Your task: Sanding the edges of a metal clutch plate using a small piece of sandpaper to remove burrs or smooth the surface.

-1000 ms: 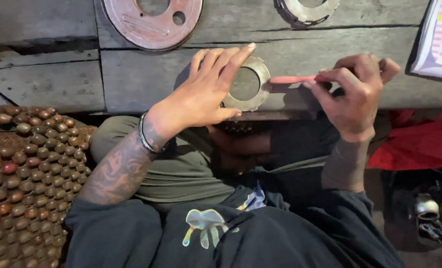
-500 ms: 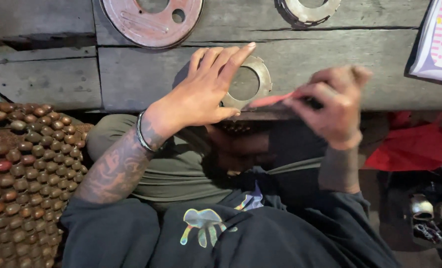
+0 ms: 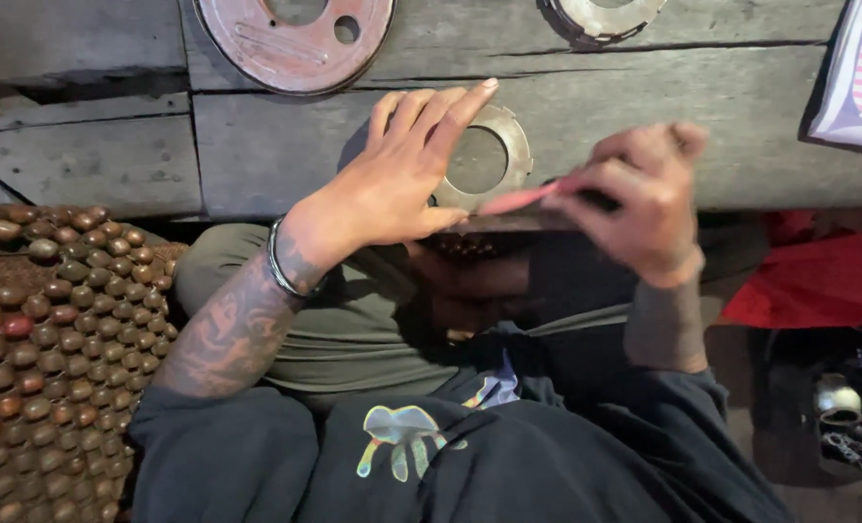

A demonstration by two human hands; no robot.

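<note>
On the wooden bench [image 3: 257, 145], at its near edge, a grey metal ring [image 3: 484, 160] lies flat with the left hand [image 3: 392, 184] spread over its left side, fingers fanned and open, palm pressing down, gripping nothing. That hand and the ring sit as they did 0.5 s ago. Right of the ring, the right hand [image 3: 644, 199] is clenched on a pink stick [image 3: 523, 199] whose tip touches the ring's lower right rim. 1 s ago this hand was sharp and lay further right of the ring, the stick nearly level; now it is blurred by motion and closer in, the stick tilted.

Left of the ring, a beaded seat mat [image 3: 53, 349] runs off the frame edge. Beyond the ring, a rusty red disc [image 3: 295, 44] and a second grey ring [image 3: 600, 15] are both cut off by the top edge. Far right of the ring, a printed card [image 3: 861, 77] is only partly in view, and red cloth [image 3: 818, 281] lies below the bench. What the stick's tip is made of cannot be made out, and the ring's left part is hidden under the fingers.
</note>
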